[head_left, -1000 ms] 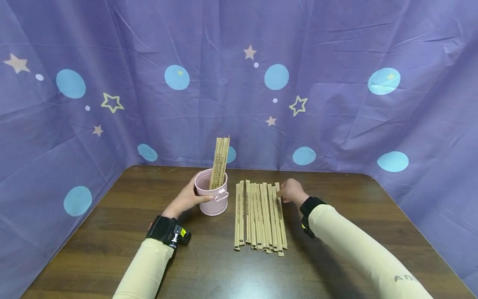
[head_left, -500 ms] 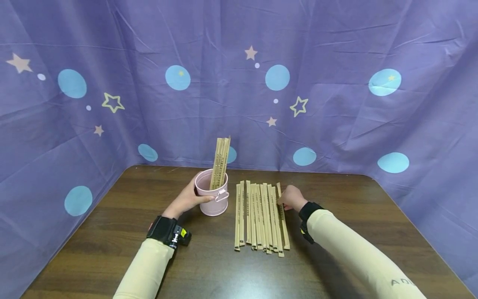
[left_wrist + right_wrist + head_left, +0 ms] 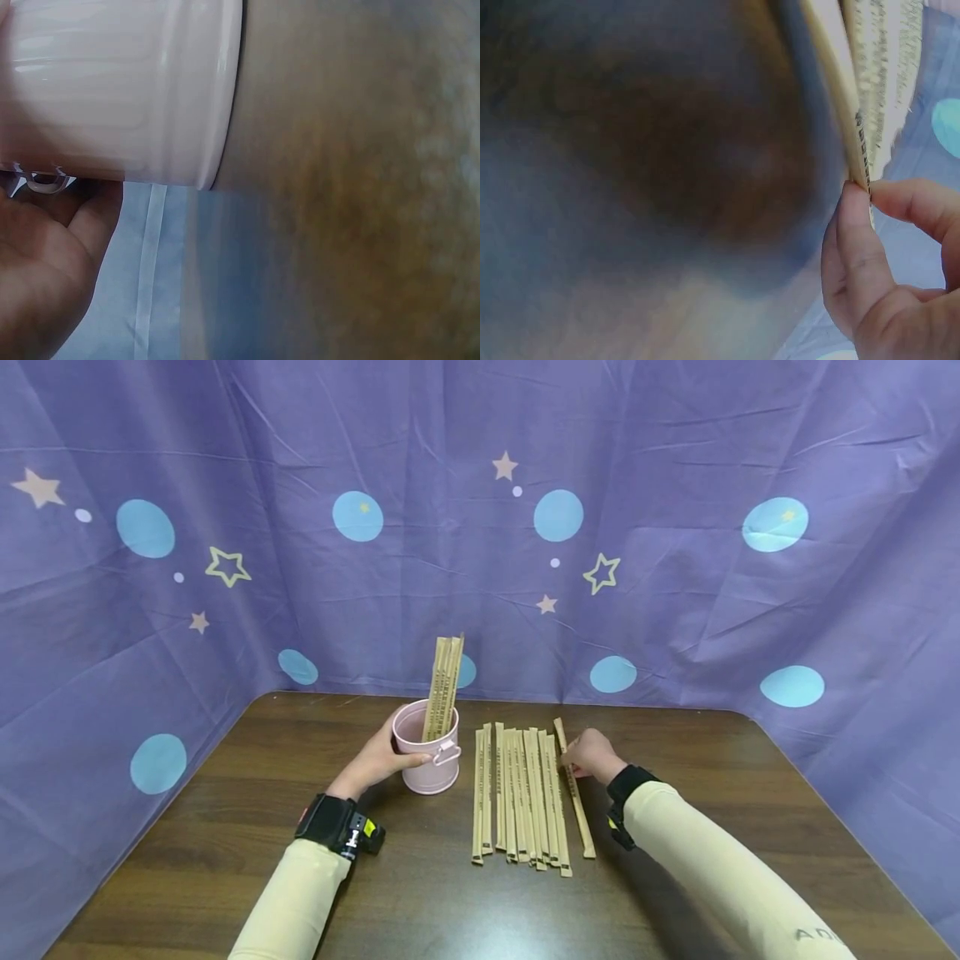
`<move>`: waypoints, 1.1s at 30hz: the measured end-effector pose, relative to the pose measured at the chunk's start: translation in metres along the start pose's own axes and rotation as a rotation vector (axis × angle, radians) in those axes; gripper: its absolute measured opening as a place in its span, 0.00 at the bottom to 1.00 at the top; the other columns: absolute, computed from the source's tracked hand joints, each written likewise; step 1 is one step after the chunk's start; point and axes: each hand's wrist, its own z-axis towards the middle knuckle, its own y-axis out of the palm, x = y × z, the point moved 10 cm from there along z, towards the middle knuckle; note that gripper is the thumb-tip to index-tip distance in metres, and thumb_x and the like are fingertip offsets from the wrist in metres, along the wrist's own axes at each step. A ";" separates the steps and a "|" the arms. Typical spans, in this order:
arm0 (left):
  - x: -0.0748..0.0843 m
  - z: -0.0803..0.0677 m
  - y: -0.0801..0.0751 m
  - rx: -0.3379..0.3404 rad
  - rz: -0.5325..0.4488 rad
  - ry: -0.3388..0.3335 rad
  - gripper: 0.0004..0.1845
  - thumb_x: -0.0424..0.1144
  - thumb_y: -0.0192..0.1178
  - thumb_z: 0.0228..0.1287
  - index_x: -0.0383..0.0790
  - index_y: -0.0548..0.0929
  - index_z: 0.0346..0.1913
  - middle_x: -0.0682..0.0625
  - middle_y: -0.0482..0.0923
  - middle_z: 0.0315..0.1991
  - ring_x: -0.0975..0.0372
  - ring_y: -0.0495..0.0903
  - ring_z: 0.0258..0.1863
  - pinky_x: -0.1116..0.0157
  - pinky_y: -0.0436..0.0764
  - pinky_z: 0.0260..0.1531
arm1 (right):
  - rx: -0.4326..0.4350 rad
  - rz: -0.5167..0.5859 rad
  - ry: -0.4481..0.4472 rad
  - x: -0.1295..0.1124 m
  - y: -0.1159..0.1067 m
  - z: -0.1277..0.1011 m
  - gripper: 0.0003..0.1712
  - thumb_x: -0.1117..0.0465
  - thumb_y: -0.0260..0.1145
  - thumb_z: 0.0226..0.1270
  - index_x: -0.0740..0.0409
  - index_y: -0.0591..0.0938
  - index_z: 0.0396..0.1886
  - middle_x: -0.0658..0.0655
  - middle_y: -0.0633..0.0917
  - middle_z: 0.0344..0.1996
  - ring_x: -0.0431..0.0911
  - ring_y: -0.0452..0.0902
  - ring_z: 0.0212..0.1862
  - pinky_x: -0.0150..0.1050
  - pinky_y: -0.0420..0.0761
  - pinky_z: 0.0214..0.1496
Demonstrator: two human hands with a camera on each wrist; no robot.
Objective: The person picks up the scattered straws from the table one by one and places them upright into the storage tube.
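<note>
Item: one paper-wrapped stick [image 3: 577,797], right of the pink bucket [image 3: 431,779], pinched in my right hand [image 3: 591,754]; row of sticks [image 3: 522,802], nearer the bucket; left hand [image 3: 378,766], gripping the bucket; I'd lift lightly, clear of the row

So the pink bucket [image 3: 430,774] was standing upright, little loop on the side, left hand [image 3: 384,752] holding it. A few slim tan paper packets [image 3: 444,681] with dark print stuck up out of it, leaning right. More matching packets [image 3: 525,793] lay side by side, just right of it. The right hand [image 3: 592,753] pinched a single packet [image 3: 581,817], angled just beside that row.
</note>
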 end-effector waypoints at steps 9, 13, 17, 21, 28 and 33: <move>0.001 0.000 0.000 -0.007 0.008 -0.004 0.49 0.30 0.75 0.56 0.39 0.60 0.78 0.35 0.70 0.72 0.42 0.71 0.71 0.43 0.67 0.74 | 0.104 0.052 -0.144 -0.031 -0.038 -0.005 0.14 0.71 0.60 0.65 0.79 0.79 0.47 0.62 0.83 0.34 0.39 0.79 0.25 0.32 0.85 0.31; 0.002 0.000 0.000 -0.009 -0.002 -0.001 0.49 0.29 0.75 0.55 0.38 0.59 0.78 0.34 0.69 0.72 0.41 0.70 0.71 0.42 0.66 0.74 | 0.184 0.052 -0.226 -0.053 -0.061 -0.007 0.16 0.71 0.59 0.67 0.77 0.76 0.51 0.60 0.81 0.34 0.38 0.77 0.27 0.26 0.78 0.30; 0.001 0.000 0.001 -0.013 -0.015 -0.004 0.49 0.28 0.74 0.55 0.39 0.59 0.79 0.34 0.69 0.72 0.41 0.70 0.71 0.43 0.66 0.74 | 0.266 0.085 -0.294 -0.074 -0.086 -0.009 0.18 0.70 0.58 0.69 0.78 0.75 0.54 0.62 0.81 0.36 0.34 0.74 0.29 0.23 0.76 0.31; 0.001 0.000 0.001 -0.012 -0.006 -0.005 0.50 0.28 0.74 0.55 0.38 0.59 0.79 0.34 0.69 0.72 0.41 0.70 0.71 0.44 0.66 0.74 | 0.371 0.106 -0.339 -0.089 -0.111 -0.015 0.17 0.70 0.59 0.68 0.77 0.76 0.53 0.64 0.82 0.38 0.30 0.70 0.29 0.18 0.73 0.31; 0.001 -0.001 0.000 -0.008 -0.002 -0.010 0.49 0.28 0.74 0.56 0.38 0.59 0.78 0.34 0.69 0.72 0.41 0.70 0.71 0.43 0.66 0.74 | 0.474 0.129 -0.357 -0.107 -0.136 -0.022 0.18 0.69 0.60 0.72 0.75 0.74 0.57 0.63 0.80 0.42 0.28 0.68 0.31 0.15 0.70 0.33; 0.001 -0.001 -0.001 -0.012 -0.002 -0.010 0.49 0.29 0.74 0.56 0.38 0.59 0.79 0.34 0.69 0.72 0.41 0.70 0.71 0.42 0.66 0.74 | 0.491 0.146 -0.355 -0.121 -0.136 -0.023 0.19 0.67 0.59 0.74 0.73 0.74 0.59 0.62 0.80 0.44 0.34 0.70 0.36 0.16 0.70 0.35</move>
